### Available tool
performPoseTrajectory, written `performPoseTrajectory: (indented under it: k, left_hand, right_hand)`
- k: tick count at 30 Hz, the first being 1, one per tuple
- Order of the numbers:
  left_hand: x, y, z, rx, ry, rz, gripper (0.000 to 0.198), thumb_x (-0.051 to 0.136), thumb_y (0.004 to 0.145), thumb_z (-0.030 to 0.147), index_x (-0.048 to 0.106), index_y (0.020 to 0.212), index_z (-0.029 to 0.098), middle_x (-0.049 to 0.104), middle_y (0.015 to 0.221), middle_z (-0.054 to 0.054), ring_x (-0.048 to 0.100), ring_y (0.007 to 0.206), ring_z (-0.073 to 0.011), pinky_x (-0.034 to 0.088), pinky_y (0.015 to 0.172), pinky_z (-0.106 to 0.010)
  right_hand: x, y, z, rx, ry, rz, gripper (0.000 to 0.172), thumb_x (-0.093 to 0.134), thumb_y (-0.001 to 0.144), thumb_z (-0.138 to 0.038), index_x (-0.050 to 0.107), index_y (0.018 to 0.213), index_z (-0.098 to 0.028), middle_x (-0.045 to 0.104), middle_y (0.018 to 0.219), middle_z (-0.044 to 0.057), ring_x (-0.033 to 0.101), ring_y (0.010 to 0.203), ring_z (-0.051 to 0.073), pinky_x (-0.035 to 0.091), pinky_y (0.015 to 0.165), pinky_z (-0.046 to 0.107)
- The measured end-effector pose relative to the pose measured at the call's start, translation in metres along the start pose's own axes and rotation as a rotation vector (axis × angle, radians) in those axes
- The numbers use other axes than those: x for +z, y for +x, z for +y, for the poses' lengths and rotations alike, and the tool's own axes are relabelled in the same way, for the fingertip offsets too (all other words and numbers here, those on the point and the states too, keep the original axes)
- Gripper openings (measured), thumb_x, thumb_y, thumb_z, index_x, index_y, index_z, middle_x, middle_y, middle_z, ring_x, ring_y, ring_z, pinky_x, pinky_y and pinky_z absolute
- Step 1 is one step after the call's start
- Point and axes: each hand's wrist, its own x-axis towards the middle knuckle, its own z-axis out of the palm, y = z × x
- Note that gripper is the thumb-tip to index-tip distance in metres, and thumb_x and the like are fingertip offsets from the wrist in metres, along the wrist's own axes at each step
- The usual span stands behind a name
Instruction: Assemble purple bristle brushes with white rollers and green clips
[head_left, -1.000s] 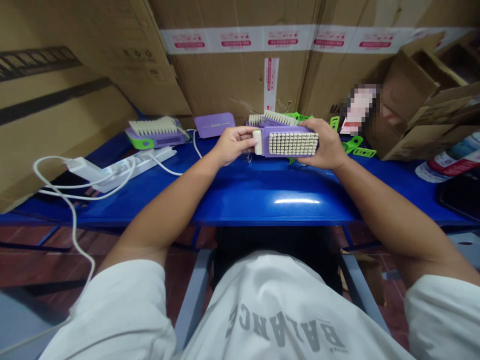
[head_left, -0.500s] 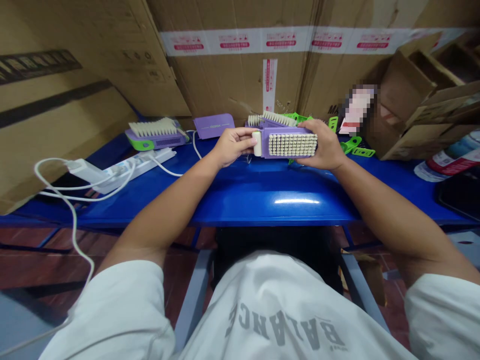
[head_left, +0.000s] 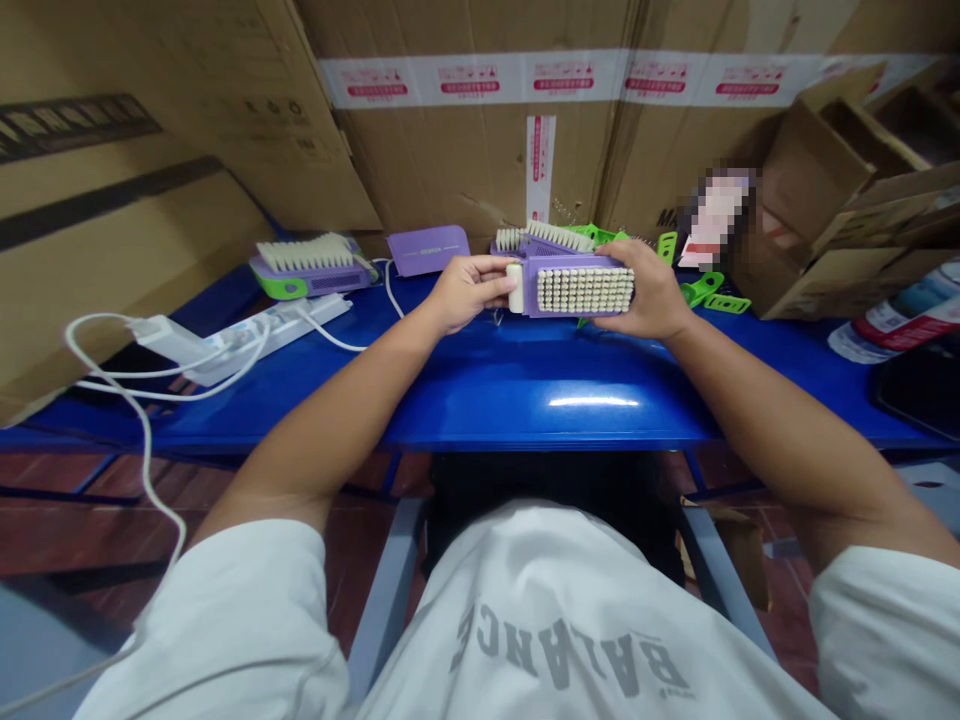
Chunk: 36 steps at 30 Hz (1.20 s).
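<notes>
Above the blue table [head_left: 525, 390] I hold a purple brush [head_left: 577, 285] with rows of pale bristles facing me. My right hand [head_left: 652, 290] is wrapped round its right end. My left hand [head_left: 461, 290] pinches a small white piece [head_left: 514, 287] at the brush's left end. Behind the held brush lie more purple brush parts [head_left: 536, 240] and green plastic pieces [head_left: 712, 290].
A finished purple and green brush [head_left: 311, 265] and a purple cover [head_left: 427, 250] lie at the back left. A white power strip [head_left: 262, 330] with a charger and cables sits on the left. Cardboard boxes [head_left: 487, 120] wall the back and both sides.
</notes>
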Motion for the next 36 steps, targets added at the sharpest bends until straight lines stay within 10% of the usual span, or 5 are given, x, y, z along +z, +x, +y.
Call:
performPoseTrajectory:
  k: [36]
  left_hand:
    - [-0.003,0.003,-0.001,0.007,0.109,-0.038,0.067,0.106,0.070,0.060,0.082,0.119,0.021,0.087,0.117,-0.011,0.086,0.111,-0.0323,0.074,0.096,-0.047]
  right_hand:
    - [-0.004,0.004,-0.009,0.032,-0.004,-0.057,0.089,0.089,0.071,-0.076,0.071,0.145,-0.030,0.080,0.143,0.014,0.072,0.138,0.049,0.054,0.125,0.075]
